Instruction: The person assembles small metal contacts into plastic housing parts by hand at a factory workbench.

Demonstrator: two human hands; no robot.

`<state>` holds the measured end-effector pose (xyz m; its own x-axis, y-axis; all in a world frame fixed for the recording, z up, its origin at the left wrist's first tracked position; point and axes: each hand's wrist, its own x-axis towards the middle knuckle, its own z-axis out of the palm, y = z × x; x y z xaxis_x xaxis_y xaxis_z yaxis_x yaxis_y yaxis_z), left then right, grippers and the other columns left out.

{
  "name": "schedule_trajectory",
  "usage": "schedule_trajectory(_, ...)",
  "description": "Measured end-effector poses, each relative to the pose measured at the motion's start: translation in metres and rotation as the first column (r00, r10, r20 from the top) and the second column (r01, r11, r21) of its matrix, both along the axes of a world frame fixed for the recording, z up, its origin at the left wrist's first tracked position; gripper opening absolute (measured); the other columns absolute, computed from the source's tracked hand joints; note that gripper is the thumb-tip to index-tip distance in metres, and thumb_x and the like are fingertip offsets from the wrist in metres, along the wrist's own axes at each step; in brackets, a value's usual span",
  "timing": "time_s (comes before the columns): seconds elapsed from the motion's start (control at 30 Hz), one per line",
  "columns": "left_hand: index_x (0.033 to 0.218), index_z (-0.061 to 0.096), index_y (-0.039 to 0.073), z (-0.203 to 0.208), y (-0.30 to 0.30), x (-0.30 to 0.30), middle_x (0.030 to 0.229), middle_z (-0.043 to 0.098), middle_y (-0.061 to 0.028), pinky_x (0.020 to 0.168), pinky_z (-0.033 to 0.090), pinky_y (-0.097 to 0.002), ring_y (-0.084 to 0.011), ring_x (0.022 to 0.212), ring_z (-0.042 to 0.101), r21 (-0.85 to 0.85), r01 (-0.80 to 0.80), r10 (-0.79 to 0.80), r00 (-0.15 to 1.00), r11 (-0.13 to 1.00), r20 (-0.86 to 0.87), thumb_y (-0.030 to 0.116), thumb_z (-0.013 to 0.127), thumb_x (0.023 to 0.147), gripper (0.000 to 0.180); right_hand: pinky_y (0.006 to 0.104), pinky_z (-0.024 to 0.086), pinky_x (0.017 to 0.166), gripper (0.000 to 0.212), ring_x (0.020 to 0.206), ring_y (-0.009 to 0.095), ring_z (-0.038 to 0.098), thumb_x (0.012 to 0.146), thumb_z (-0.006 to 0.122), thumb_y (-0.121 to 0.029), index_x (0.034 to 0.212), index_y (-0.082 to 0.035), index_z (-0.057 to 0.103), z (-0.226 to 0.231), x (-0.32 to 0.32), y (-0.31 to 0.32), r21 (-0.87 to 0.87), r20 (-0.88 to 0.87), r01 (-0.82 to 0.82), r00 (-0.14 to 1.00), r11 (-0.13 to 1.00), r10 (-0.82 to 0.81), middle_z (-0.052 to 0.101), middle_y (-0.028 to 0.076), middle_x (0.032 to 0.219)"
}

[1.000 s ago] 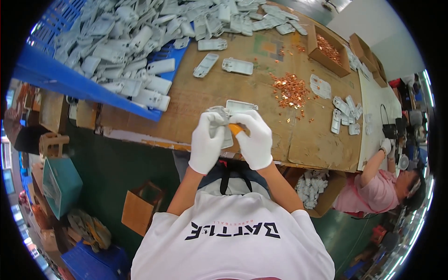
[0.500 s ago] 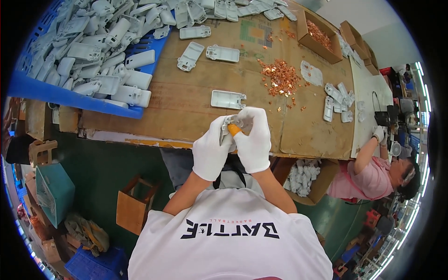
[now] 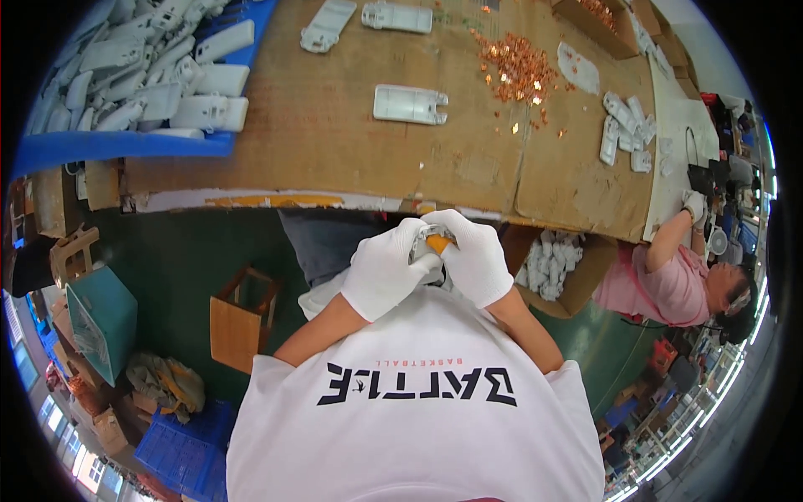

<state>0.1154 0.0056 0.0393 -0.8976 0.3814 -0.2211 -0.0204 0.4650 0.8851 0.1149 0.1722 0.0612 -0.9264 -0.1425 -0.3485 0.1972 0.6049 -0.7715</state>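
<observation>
Both of my hands wear white knitted gloves and meet in front of my chest, just off the table's near edge. My left hand (image 3: 386, 266) is closed around a small pale plastic housing (image 3: 421, 243), mostly hidden by the fingers. Curled over the same housing from the other side is my right hand (image 3: 475, 261). An orange piece (image 3: 438, 243) shows at its thumb; whether it is a thumb cover or a handle I cannot tell. Beyond my hands, one pale plastic shell (image 3: 410, 105) lies flat on the cardboard-covered table (image 3: 335, 167).
A blue crate (image 3: 125, 144) heaped with shells stands at left. Copper-coloured clips (image 3: 517, 69) lie piled to the right, near several smaller white parts (image 3: 626, 125). Below the table edge sits a carton (image 3: 577, 293) of white pieces. A person in pink (image 3: 657, 284) works at far right.
My hands have drawn down and back toward my chest, off the table's edge, still holding the housing. The view has tipped lower, so the table sits higher in the picture.
</observation>
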Motion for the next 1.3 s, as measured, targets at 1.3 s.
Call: schedule_trajectory(1.3, 0.102, 0.06, 0.003, -0.011, 0.039, -0.027, 0.088, 0.067, -0.0185, 0.07, 0.053, -0.0375, -0.0356, 0.084, 0.067, -0.094, 0.186, -0.195, 0.977, 0.978, -0.09, -0.001, 0.062, 0.085, 0.017, 0.0447, 0.054, 0.068, 0.047, 0.079, 0.037, 0.067, 0.087, 0.059, -0.008, 0.134, -0.008, 0.05, -0.015, 0.02, 0.024, 0.109, -0.067, 0.07, 0.996, 0.992, -0.063, 0.067, 0.021, 0.091)
